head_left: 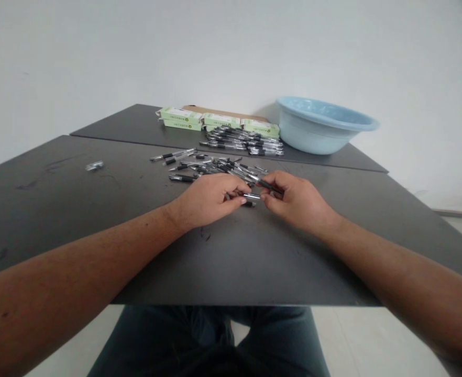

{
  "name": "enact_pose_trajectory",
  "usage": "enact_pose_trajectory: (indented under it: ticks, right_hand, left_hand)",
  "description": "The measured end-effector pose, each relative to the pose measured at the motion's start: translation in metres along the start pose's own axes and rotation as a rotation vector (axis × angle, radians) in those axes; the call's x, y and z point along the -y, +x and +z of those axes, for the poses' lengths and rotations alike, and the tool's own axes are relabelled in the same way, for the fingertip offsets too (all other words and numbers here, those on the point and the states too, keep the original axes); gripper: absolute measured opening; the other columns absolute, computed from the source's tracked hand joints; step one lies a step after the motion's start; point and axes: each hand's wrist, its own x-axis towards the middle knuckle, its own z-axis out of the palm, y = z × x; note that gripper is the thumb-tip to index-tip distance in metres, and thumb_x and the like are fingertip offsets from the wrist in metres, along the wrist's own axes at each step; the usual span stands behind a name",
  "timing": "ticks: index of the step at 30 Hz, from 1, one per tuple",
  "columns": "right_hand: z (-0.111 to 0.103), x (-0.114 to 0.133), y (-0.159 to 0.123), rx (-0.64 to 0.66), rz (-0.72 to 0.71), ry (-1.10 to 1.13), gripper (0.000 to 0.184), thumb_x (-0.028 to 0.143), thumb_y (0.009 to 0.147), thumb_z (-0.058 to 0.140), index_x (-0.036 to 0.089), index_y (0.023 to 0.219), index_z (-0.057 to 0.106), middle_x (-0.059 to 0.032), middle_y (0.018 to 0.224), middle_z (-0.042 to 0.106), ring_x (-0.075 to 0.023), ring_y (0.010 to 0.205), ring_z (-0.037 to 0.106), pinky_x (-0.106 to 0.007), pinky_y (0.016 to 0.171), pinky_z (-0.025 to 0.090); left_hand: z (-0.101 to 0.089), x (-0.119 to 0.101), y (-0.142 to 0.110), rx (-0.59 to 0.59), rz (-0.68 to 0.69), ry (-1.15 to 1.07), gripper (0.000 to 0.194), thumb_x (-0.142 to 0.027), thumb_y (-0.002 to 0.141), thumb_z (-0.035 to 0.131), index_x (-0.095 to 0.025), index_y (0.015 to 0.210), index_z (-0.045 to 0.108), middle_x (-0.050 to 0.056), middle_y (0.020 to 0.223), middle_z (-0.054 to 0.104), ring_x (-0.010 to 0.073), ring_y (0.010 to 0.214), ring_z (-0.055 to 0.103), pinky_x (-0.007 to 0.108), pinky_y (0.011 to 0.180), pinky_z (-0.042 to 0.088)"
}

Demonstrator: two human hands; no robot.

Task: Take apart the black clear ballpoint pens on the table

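My left hand [215, 199] is closed, thumb and fingers pinching one end of a clear pen [252, 196]. Facing it, my right hand [292, 199] grips the other end of that pen. A second, black-gripped pen [268, 185] also lies in my right fingers, tilted toward the back left. Just beyond both hands is a loose pile of clear pens with black grips [215, 165], pointing many ways. The dark end of another pen [249, 204] shows below my left fingertips; the rest of it is hidden.
At the back, a stack of aligned pens [241, 140] lies before several green-and-white boxes [182, 124]. A light blue basin [317, 128] stands at back right. One small clear item [94, 166] rests on the left of the dark table [231, 262]. A pale wall rises behind.
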Motion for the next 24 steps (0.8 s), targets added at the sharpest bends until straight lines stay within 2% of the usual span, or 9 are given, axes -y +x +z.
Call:
enact_pose_trajectory:
  ticks: [17, 24]
  right_hand:
    - [-0.002, 0.004, -0.002, 0.005, -0.039, -0.009, 0.021, 0.017, 0.082, 0.065, 0.021, 0.102, 0.073, 0.0014, 0.079, 0.070, -0.0137, 0.064, 0.059, -0.025, 0.063, 0.042]
    - [-0.007, -0.003, -0.002, -0.004, -0.058, -0.019, 0.026, 0.023, 0.087, 0.064, 0.019, 0.112, 0.070, -0.0027, 0.088, 0.074, -0.0187, 0.073, 0.065, -0.029, 0.068, 0.046]
  left_hand:
    - [0.001, -0.004, 0.002, -0.005, 0.011, 0.025, 0.017, -0.026, 0.090, 0.064, -0.018, 0.102, 0.074, 0.001, 0.093, 0.076, 0.0163, 0.084, 0.070, 0.027, 0.081, 0.052]
    - [0.004, 0.008, 0.001, -0.095, -0.142, -0.119, 0.020, -0.026, 0.088, 0.067, -0.018, 0.106, 0.074, 0.001, 0.090, 0.077, 0.0150, 0.080, 0.071, 0.027, 0.078, 0.054]
